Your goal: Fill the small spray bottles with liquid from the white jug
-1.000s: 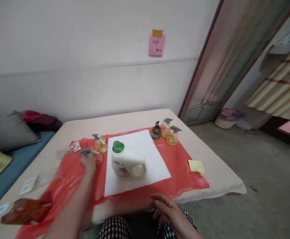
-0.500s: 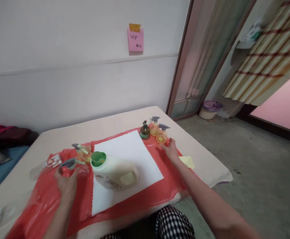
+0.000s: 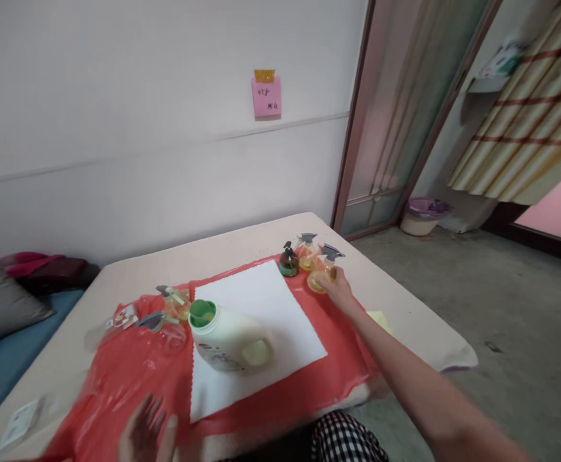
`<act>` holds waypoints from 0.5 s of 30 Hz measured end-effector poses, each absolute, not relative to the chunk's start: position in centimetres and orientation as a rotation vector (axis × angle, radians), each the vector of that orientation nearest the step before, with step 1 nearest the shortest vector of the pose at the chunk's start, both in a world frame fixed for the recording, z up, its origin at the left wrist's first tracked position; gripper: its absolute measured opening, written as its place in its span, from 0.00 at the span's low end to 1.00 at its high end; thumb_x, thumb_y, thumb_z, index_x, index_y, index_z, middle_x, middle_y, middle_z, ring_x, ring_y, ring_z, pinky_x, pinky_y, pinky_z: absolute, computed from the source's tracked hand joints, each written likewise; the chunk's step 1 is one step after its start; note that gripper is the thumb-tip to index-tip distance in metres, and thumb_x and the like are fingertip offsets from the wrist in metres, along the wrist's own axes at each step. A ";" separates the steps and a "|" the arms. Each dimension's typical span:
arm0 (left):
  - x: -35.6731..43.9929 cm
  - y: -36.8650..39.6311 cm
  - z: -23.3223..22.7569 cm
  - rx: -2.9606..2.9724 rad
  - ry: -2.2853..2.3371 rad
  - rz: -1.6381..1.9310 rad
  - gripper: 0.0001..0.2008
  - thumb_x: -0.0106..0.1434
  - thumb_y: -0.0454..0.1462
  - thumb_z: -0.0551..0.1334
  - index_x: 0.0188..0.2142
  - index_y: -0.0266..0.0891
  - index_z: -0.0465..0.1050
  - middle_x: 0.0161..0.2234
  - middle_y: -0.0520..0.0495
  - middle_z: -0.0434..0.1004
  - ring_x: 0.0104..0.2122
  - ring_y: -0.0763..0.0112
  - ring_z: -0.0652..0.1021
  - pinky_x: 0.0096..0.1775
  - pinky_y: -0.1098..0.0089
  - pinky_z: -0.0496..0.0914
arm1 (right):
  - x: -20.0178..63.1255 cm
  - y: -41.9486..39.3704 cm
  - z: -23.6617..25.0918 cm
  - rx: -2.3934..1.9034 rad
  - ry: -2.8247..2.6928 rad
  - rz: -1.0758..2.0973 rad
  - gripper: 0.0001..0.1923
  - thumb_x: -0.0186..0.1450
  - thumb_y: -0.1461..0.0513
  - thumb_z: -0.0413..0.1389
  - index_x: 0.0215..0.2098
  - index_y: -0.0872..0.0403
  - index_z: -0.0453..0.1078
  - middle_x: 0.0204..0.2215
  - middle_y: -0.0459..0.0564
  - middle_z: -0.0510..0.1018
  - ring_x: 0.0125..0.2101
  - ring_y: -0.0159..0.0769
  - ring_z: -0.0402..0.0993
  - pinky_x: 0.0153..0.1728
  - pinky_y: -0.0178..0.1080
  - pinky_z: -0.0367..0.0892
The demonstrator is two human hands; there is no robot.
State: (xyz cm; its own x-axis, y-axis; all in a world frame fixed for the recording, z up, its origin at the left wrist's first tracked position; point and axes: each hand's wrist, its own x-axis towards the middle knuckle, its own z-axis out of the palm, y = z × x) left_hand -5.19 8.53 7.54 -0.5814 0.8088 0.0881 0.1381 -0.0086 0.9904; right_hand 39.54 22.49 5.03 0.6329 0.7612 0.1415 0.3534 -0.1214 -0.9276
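Your right hand (image 3: 338, 287) curls its fingers around the upright small spray bottle (image 3: 325, 269) at the far right, while your left hand (image 3: 146, 436) hangs open, well apart

Both forearms are bare with no sleeves showing, and the legs wear black-and-white checked trousers (image 3: 342, 439).

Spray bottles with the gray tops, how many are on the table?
4. Two on the left beside the big white jug: one yellow, one clear. Two at the far right of the red sheet: one behind, one at the right hand.
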 end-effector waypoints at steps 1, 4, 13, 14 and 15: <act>-4.5 7.8 7.6 1.019 1.705 1.591 0.31 0.48 0.52 0.71 0.49 0.46 0.70 0.53 0.42 0.75 0.52 0.50 0.76 0.54 0.51 0.71 | 38.8 20.8 5.7 -1.697 -0.946 0.474 0.31 0.54 0.50 0.65 0.51 0.53 0.65 0.45 0.54 0.76 0.44 0.46 0.72 0.49 0.50 0.68; -1.6 6.1 8.8 1.180 1.536 1.294 0.22 0.55 0.53 0.67 0.46 0.46 0.74 0.47 0.42 0.80 0.49 0.52 0.79 0.51 0.56 0.74 | 35.6 14.5 8.5 -1.603 -1.081 0.593 0.30 0.53 0.50 0.65 0.50 0.51 0.66 0.46 0.52 0.77 0.47 0.48 0.72 0.51 0.49 0.66; 6.1 3.6 17.9 1.417 1.006 0.867 0.20 0.57 0.45 0.68 0.49 0.45 0.78 0.48 0.42 0.80 0.50 0.54 0.77 0.56 0.56 0.69 | 24.3 -0.4 15.0 -1.349 -1.449 1.262 0.39 0.46 0.64 0.68 0.57 0.48 0.68 0.52 0.53 0.76 0.51 0.55 0.71 0.53 0.53 0.65; 6.2 3.0 18.3 1.406 1.004 0.857 0.17 0.56 0.45 0.68 0.45 0.45 0.80 0.43 0.42 0.82 0.46 0.54 0.79 0.54 0.56 0.70 | 23.7 -1.0 15.0 -1.318 -1.475 1.263 0.42 0.44 0.64 0.69 0.57 0.47 0.68 0.53 0.53 0.75 0.53 0.57 0.69 0.55 0.54 0.64; 6.2 2.3 18.3 1.392 1.027 0.875 0.14 0.55 0.45 0.69 0.41 0.46 0.81 0.39 0.43 0.83 0.43 0.54 0.80 0.53 0.55 0.72 | 23.3 -1.4 14.9 -1.279 -1.486 1.266 0.43 0.43 0.64 0.71 0.58 0.45 0.69 0.55 0.53 0.74 0.55 0.58 0.67 0.57 0.55 0.61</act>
State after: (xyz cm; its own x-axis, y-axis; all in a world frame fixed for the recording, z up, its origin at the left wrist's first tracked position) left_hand 6.17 2.28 18.31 0.3412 0.9385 -0.0534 0.0958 0.0218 0.9952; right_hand 23.27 -1.40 14.94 -0.1833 0.9821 -0.0427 0.1977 -0.0057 -0.9803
